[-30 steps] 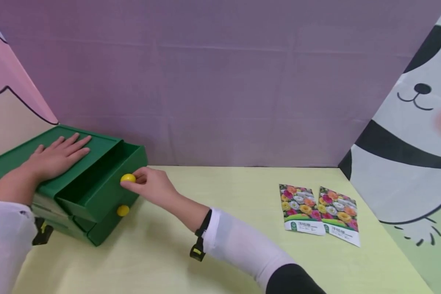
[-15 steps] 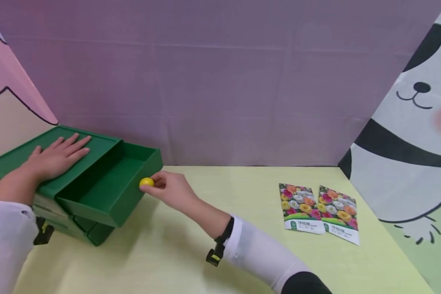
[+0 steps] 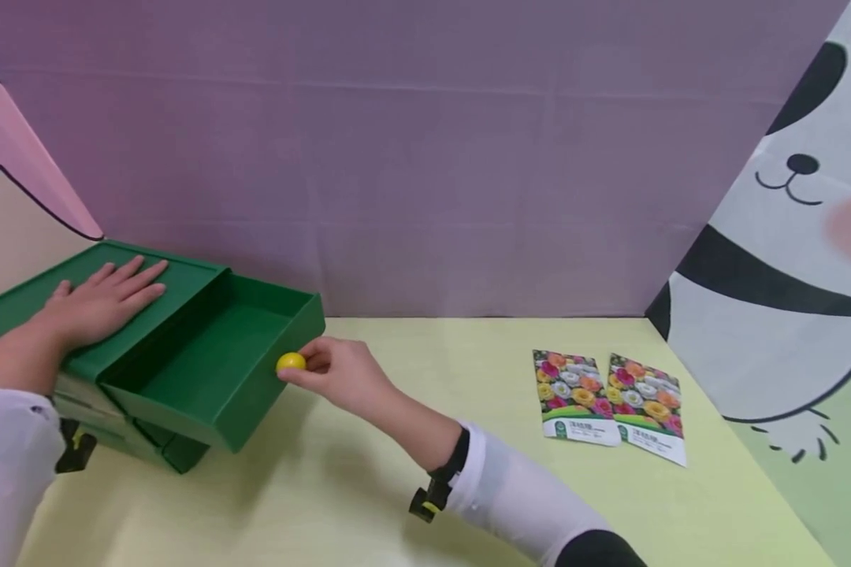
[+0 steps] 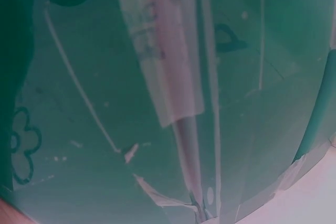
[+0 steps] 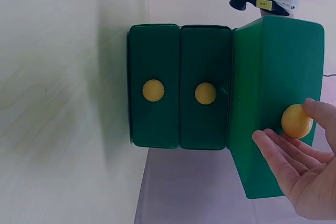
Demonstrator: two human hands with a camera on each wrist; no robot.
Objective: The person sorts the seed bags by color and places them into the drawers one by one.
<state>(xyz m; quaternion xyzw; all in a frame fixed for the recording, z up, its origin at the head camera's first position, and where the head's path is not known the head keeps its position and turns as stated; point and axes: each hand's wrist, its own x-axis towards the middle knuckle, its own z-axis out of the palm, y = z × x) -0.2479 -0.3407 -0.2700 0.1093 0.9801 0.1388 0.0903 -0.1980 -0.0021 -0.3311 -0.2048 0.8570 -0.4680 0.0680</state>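
Observation:
A small green cabinet (image 3: 184, 287) with drawers stands at the left in the head view. Its top drawer (image 3: 206, 362) is pulled well out, and nothing shows inside. My left hand (image 3: 102, 307) lies flat on the cabinet top with its fingers spread. On the drawer's front is a round yellow knob (image 3: 291, 362), which my right hand (image 3: 351, 376) pinches between thumb and fingers. In the right wrist view the two lower drawers, with their yellow knobs (image 5: 205, 93), are pushed in. The left wrist view shows mostly the cabinet's green side (image 4: 105, 182), close up.
Two overlapping flower seed packets (image 3: 574, 394) lie on the pale yellow table (image 3: 425, 472), toward the right. A purple cloth wall (image 3: 425, 197) rises behind the table. Panels with cartoon animals, one a panda (image 3: 766, 339), flank both sides.
My right hand has drawn the top drawer farther out to the right by its knob, quickly at first and then more slowly. The left hand has stayed on the cabinet top.

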